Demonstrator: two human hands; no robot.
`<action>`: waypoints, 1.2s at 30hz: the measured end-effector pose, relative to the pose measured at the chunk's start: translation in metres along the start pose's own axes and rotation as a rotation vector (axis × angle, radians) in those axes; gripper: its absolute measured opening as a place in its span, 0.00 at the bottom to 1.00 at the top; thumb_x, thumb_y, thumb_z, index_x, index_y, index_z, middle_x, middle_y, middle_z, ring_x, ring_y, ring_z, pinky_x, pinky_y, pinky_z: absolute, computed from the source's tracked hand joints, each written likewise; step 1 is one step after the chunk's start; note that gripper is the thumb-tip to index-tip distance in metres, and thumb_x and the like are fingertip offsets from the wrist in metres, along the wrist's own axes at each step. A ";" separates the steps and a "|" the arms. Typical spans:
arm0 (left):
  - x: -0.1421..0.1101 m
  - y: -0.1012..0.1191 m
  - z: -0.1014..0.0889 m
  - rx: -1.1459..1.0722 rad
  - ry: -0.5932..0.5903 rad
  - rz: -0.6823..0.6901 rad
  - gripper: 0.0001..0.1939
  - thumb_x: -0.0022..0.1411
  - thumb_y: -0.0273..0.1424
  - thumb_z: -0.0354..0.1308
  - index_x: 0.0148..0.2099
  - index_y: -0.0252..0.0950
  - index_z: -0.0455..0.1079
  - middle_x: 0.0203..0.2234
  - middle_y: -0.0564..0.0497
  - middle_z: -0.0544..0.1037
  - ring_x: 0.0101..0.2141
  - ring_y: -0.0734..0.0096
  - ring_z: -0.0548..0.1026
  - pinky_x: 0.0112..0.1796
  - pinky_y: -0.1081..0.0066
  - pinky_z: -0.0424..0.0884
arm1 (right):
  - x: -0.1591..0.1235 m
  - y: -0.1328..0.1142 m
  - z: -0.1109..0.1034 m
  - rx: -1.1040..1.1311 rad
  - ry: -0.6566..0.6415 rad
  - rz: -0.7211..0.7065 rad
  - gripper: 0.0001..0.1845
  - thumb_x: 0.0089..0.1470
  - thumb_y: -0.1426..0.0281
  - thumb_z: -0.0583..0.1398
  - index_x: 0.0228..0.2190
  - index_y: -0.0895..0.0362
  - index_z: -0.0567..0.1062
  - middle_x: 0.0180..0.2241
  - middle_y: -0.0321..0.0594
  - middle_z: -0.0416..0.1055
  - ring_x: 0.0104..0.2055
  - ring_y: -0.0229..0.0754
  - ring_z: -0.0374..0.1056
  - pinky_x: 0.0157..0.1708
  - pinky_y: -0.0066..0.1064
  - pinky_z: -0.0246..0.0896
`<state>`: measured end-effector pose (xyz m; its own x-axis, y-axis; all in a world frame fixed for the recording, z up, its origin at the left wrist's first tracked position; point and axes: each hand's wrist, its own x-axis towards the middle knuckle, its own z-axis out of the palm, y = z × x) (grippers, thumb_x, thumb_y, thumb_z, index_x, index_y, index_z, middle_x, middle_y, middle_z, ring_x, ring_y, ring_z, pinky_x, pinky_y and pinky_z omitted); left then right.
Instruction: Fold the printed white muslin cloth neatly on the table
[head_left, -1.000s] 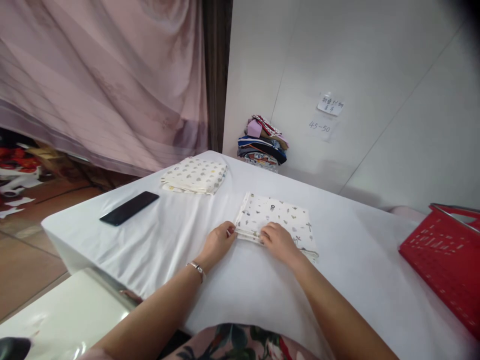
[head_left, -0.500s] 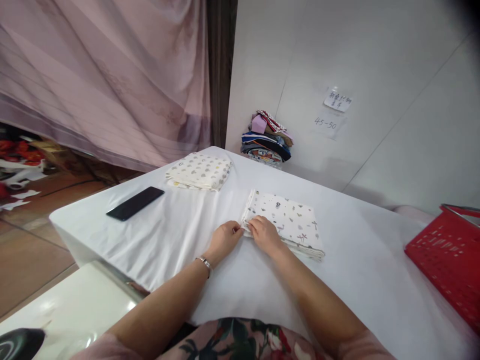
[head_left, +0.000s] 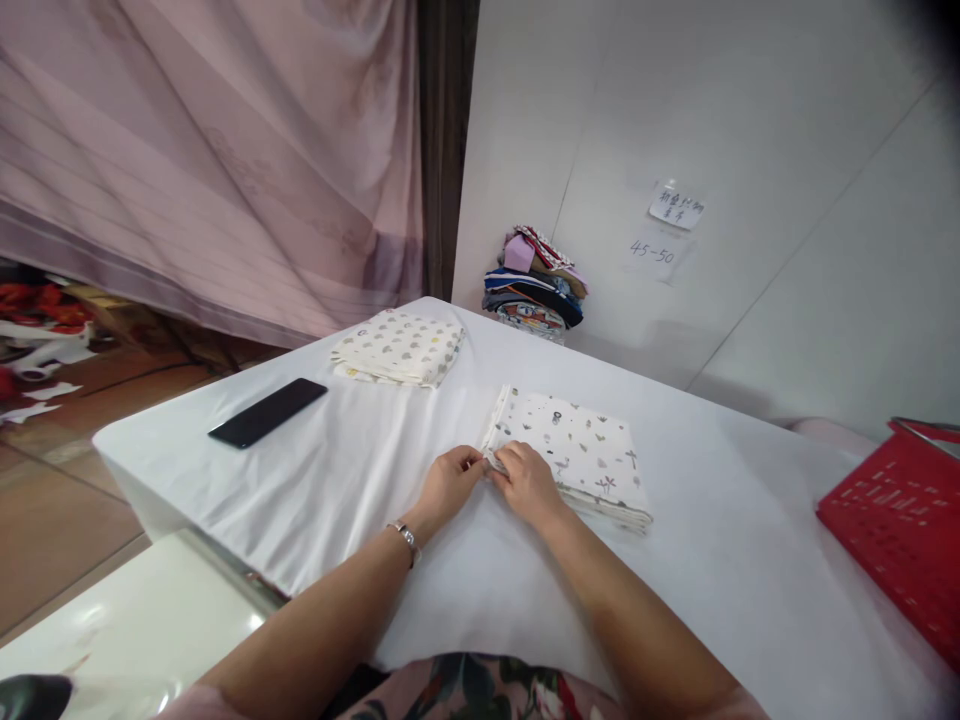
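Observation:
A folded white cloth point(head_left: 592, 445) with small plant and flamingo prints lies flat in front of me, its layers stacked at the near edge. My left hand point(head_left: 452, 480) pinches its near left corner between thumb and fingers. Right beside it, my right hand point(head_left: 525, 480) grips the same corner with fingers bent over the top layer. The fingertips of both hands almost touch there, and they hide the corner itself. Farther back on the left sits a second folded cloth point(head_left: 401, 345), cream with grey and yellow motifs, untouched.
A black phone point(head_left: 268, 412) rests on the white-covered table point(head_left: 352, 470) at left. A red plastic basket point(head_left: 896, 530) stands at the right edge. Behind the table, a pile of folded fabrics point(head_left: 534, 280) leans near the wall. A pale stool-like surface point(head_left: 142, 620) is at lower left.
Both hands stay at the cloth's near left corner, with the right fingers shifting slightly there. The whole view has moved a little; the cloths and phone stay in place.

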<state>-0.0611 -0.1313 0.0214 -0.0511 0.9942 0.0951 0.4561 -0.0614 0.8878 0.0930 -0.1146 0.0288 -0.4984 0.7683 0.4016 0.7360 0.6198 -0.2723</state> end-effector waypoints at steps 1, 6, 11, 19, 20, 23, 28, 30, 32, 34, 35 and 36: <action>0.000 0.000 0.000 -0.018 -0.002 0.005 0.10 0.54 0.35 0.50 0.28 0.36 0.69 0.21 0.55 0.71 0.24 0.75 0.66 0.26 0.75 0.60 | 0.001 0.000 0.001 0.015 0.012 0.011 0.04 0.55 0.68 0.56 0.30 0.55 0.69 0.33 0.40 0.66 0.37 0.42 0.61 0.36 0.32 0.56; 0.004 -0.005 -0.006 0.018 0.013 0.003 0.11 0.53 0.38 0.51 0.30 0.37 0.70 0.21 0.55 0.71 0.24 0.74 0.67 0.26 0.75 0.60 | 0.003 0.002 0.002 0.211 0.100 0.159 0.11 0.58 0.71 0.50 0.28 0.55 0.70 0.28 0.37 0.66 0.33 0.38 0.63 0.33 0.28 0.56; 0.006 -0.008 -0.007 0.071 0.025 -0.009 0.11 0.54 0.37 0.50 0.28 0.36 0.69 0.20 0.55 0.70 0.23 0.75 0.66 0.26 0.75 0.59 | 0.000 0.000 0.002 0.216 0.097 0.088 0.08 0.55 0.68 0.53 0.32 0.55 0.71 0.32 0.38 0.68 0.37 0.40 0.63 0.38 0.30 0.57; 0.006 -0.005 -0.006 -0.052 -0.017 0.035 0.13 0.55 0.37 0.49 0.30 0.36 0.71 0.22 0.54 0.72 0.25 0.73 0.68 0.27 0.75 0.61 | 0.001 0.004 0.005 0.305 0.126 0.196 0.07 0.53 0.70 0.53 0.32 0.54 0.72 0.32 0.38 0.69 0.35 0.40 0.63 0.35 0.30 0.57; 0.006 -0.005 -0.007 -0.039 0.002 0.020 0.13 0.55 0.37 0.49 0.30 0.36 0.71 0.22 0.54 0.73 0.25 0.73 0.68 0.27 0.74 0.61 | 0.002 0.005 0.005 0.358 0.145 0.247 0.08 0.53 0.69 0.53 0.31 0.55 0.72 0.30 0.37 0.68 0.33 0.39 0.63 0.33 0.29 0.57; 0.006 -0.005 -0.009 0.058 0.055 -0.018 0.12 0.54 0.38 0.51 0.32 0.37 0.71 0.24 0.54 0.74 0.25 0.73 0.68 0.28 0.74 0.61 | 0.004 0.006 0.004 0.477 0.180 0.348 0.09 0.52 0.66 0.54 0.30 0.55 0.72 0.29 0.35 0.68 0.30 0.38 0.62 0.31 0.27 0.56; 0.003 -0.002 -0.005 0.229 0.036 -0.029 0.14 0.53 0.43 0.53 0.33 0.38 0.70 0.25 0.53 0.73 0.25 0.73 0.68 0.27 0.74 0.59 | 0.003 0.005 0.002 0.527 0.174 0.362 0.09 0.51 0.65 0.54 0.29 0.55 0.72 0.28 0.34 0.67 0.29 0.37 0.62 0.30 0.27 0.55; 0.003 0.000 -0.003 0.269 0.036 -0.039 0.14 0.53 0.43 0.53 0.34 0.38 0.70 0.26 0.53 0.73 0.25 0.72 0.69 0.27 0.73 0.58 | 0.003 0.005 0.003 0.521 0.175 0.350 0.09 0.51 0.65 0.54 0.29 0.55 0.72 0.28 0.34 0.67 0.29 0.37 0.62 0.30 0.27 0.55; 0.003 0.001 -0.001 0.297 0.031 -0.044 0.14 0.54 0.42 0.53 0.33 0.38 0.70 0.26 0.52 0.73 0.25 0.72 0.68 0.26 0.73 0.57 | 0.003 0.006 0.003 0.506 0.175 0.331 0.09 0.51 0.66 0.54 0.29 0.55 0.72 0.28 0.34 0.67 0.29 0.37 0.62 0.30 0.27 0.56; 0.004 0.001 0.000 0.306 0.021 -0.044 0.12 0.54 0.40 0.53 0.31 0.37 0.69 0.25 0.52 0.73 0.24 0.73 0.67 0.26 0.73 0.56 | 0.003 0.007 0.004 0.483 0.176 0.315 0.08 0.51 0.66 0.54 0.29 0.55 0.72 0.28 0.35 0.67 0.29 0.37 0.61 0.30 0.27 0.55; 0.004 0.001 0.000 0.299 0.016 -0.046 0.11 0.54 0.39 0.53 0.30 0.37 0.68 0.24 0.53 0.73 0.24 0.73 0.67 0.25 0.74 0.56 | 0.004 0.007 0.004 0.475 0.176 0.308 0.08 0.51 0.66 0.54 0.28 0.55 0.72 0.28 0.35 0.67 0.29 0.37 0.61 0.30 0.27 0.55; 0.005 0.000 0.000 0.282 0.012 -0.049 0.10 0.54 0.38 0.53 0.28 0.37 0.67 0.23 0.53 0.72 0.23 0.74 0.66 0.25 0.74 0.55 | 0.004 0.007 0.004 0.471 0.172 0.302 0.08 0.51 0.67 0.54 0.28 0.55 0.72 0.28 0.35 0.67 0.29 0.37 0.61 0.30 0.27 0.55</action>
<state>-0.0609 -0.1264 0.0220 -0.0887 0.9942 0.0616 0.6822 0.0156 0.7310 0.0946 -0.1067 0.0247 -0.1874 0.9093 0.3715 0.5311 0.4120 -0.7404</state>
